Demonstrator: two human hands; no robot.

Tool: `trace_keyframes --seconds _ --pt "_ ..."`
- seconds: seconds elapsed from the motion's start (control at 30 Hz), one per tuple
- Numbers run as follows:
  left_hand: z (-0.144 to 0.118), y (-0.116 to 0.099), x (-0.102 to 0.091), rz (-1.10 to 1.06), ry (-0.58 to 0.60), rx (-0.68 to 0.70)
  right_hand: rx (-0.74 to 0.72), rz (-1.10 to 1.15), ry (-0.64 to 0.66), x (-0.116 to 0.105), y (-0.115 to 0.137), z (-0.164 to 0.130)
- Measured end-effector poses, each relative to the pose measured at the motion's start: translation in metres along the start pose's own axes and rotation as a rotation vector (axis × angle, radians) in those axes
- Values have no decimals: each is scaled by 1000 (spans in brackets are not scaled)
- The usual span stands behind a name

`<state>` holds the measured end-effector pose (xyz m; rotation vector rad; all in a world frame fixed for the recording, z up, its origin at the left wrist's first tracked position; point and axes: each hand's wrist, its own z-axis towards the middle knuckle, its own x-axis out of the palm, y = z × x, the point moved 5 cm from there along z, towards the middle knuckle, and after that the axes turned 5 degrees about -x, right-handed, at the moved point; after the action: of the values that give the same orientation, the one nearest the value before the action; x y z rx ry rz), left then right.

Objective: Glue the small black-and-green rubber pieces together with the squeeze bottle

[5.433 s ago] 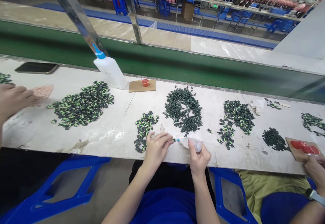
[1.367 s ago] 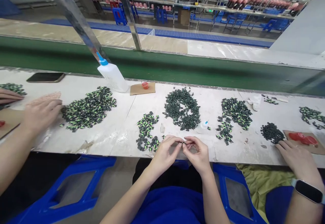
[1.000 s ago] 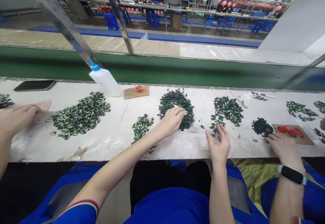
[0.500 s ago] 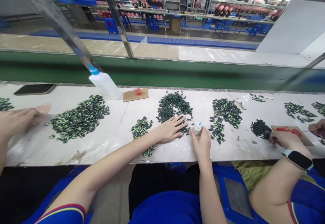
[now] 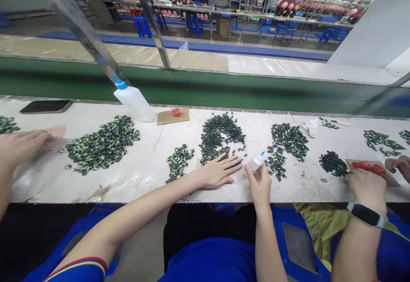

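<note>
My left hand [image 5: 219,172] lies flat with fingers stretched out on the white tabletop, at the near edge of a pile of small dark pieces [image 5: 221,130]. Between the thumb and fingers of my right hand [image 5: 260,184] is a small white squeeze bottle [image 5: 255,162] with a blue nozzle, tilted up to the right. Just right of that bottle lies a pile of dark pieces with green marks [image 5: 288,139]. A smaller heap of green-marked pieces [image 5: 179,160] sits left of my left hand. What lies under my left palm is hidden.
A large white bottle [image 5: 136,105] with a blue cap leans by a metal post. Beside it a red cup [image 5: 176,111] rests on cardboard [image 5: 163,118]. Co-workers' hands [image 5: 368,184] [image 5: 24,147] work on both sides. A green strip [image 5: 192,90] runs along the back.
My right hand has tipped the small bottle over to the right. My left hand has slid slightly toward me and right. The right co-worker's watch arm has shifted.
</note>
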<state>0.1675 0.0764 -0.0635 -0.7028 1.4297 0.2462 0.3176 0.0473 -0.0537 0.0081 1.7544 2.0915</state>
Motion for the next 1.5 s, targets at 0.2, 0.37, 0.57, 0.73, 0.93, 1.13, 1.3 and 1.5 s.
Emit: trace_keyframes --seconds 0.2,0.37,0.57,0.73,0.93,1.13,1.3,1.5 --pt "1 -5 -23 -109 36 -8 -14 321 -77 2 -3 1" --pt "-46 33 -64 -148 -290 -367 45 396 -113 -12 -23 1" --pt "-101 43 -60 -81 -355 -515 89 468 -135 -12 -26 0" --pt "-113 25 -42 7 -163 -510 69 516 -166 -6 -21 -3" --pt "-97 19 -43 31 -184 -474 140 562 -221 -8 -26 -8" --pt "-77 6 -42 117 -109 -395 146 555 -220 -7 -20 -10" --pt "-84 7 -45 188 -97 -445 257 618 -219 -4 -22 -11" --pt "-92 -13 -42 -56 -279 -434 250 601 -178 -3 -16 -14"
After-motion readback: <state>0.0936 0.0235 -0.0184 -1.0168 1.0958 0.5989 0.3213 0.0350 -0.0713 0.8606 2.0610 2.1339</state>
